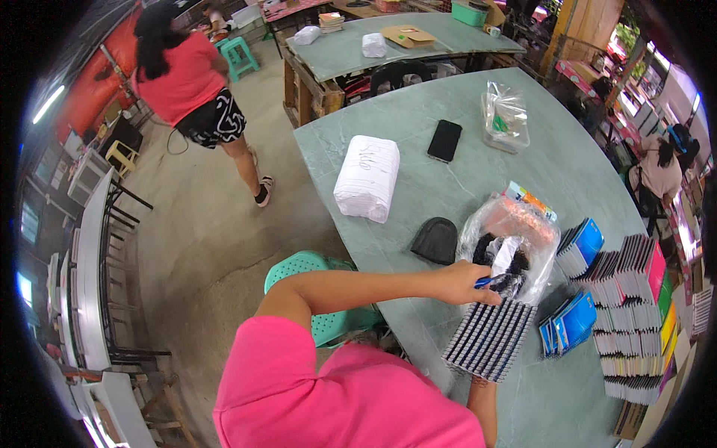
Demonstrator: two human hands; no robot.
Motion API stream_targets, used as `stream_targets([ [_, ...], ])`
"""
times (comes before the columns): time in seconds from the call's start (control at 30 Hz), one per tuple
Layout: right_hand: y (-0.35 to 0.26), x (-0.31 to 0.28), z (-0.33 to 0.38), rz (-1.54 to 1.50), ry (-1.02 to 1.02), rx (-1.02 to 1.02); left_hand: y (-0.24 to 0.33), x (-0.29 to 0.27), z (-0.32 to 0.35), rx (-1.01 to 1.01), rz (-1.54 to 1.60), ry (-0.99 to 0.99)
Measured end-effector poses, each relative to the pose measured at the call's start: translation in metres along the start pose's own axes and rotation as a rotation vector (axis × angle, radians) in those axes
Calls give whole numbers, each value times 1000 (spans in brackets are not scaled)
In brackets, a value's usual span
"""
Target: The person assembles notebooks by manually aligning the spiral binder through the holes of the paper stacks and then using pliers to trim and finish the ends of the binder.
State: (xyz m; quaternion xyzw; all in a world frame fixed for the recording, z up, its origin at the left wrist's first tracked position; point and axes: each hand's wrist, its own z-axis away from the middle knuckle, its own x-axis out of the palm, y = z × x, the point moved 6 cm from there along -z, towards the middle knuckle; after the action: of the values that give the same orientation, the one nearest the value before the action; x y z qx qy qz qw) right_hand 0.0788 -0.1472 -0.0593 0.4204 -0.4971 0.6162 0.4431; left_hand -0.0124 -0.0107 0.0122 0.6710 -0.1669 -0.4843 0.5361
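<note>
My left hand is closed around a slim blue object that looks like a pen, above the near side of a clear plastic bag. Black bristly material and pinkish bits show in the bag. Just below that hand, a block of small spiral-bound notebooks shows rows of black-and-white bindings. My right hand comes up beneath the notebooks' lower edge; its fingers are hidden by them. A black rounded pouch-like thing rests left of the bag.
Stacked notebooks and blue-covered ones line the right of the green table. Farther off are a white wrapped bundle, a black phone and a clear tub. A green stool stands left; a person is beyond.
</note>
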Motion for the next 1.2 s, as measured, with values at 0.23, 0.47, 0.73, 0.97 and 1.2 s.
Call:
stream_targets([
  [0.23, 21, 10, 7, -27, -10, 109, -62, 27, 77, 76, 13, 455],
  [0.47, 2, -15, 10, -58, -63, 2, -104, 76, 67, 64, -174, 271],
  [0.73, -39, -36, 40, 15, 85, -297, -11, 24, 30, -401, 600, -458],
  [0.97, -47, -47, 40, 29, 105, -351, -5, 40, 11, -450, 604, -671],
  [1.2, -54, -55, 36, 33, 108, -375, -8, 43, 9, -584, 750, -765],
])
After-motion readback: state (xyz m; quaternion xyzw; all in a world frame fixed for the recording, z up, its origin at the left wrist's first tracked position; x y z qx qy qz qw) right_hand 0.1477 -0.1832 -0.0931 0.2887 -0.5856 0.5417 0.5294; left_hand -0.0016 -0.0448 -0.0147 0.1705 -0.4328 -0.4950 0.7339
